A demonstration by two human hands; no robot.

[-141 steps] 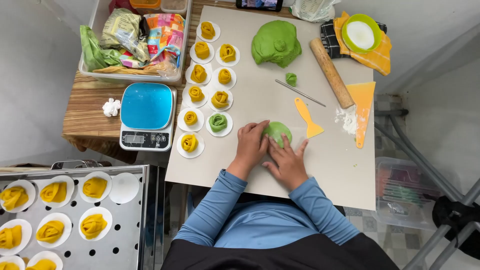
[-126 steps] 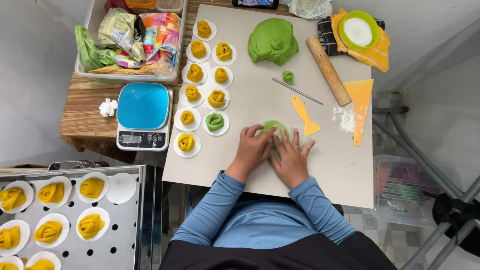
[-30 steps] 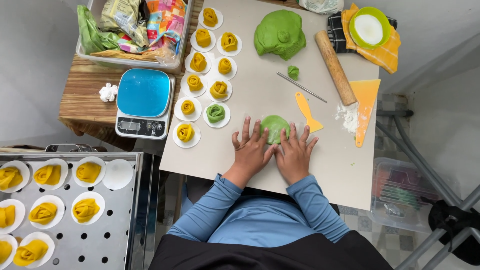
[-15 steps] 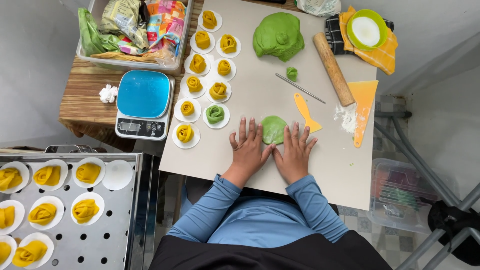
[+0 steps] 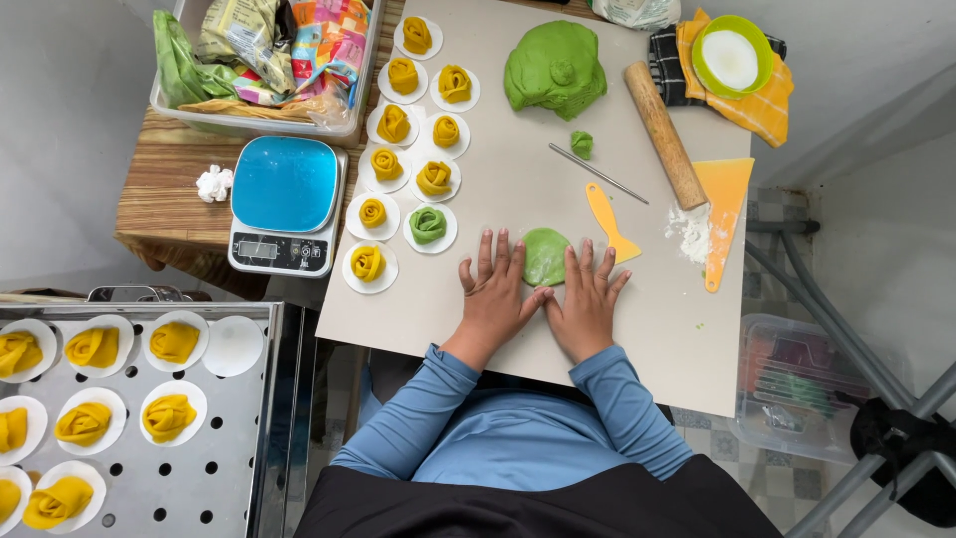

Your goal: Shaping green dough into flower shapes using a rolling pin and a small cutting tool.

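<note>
Both hands have slid back toward the body since half a second ago, uncovering more of the green dough.

The left hand (image 5: pixel 495 289) and right hand (image 5: pixel 588 299) lie flat, fingers spread, gripping nothing, on the bench (image 5: pixel 657 329); the green dough piece (image 5: pixel 545 255) sits between their fingertips, beside the yellow scraper (image 5: pixel 608 221).

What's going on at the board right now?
A person has both hands flat on the work board, the left hand and right hand flanking a small green dough piece. Fingers are spread, gripping nothing. Beside them sit rose-shaped yellow buns on paper rounds, one green bun, a big green dough lump and a rolling pin.
</note>
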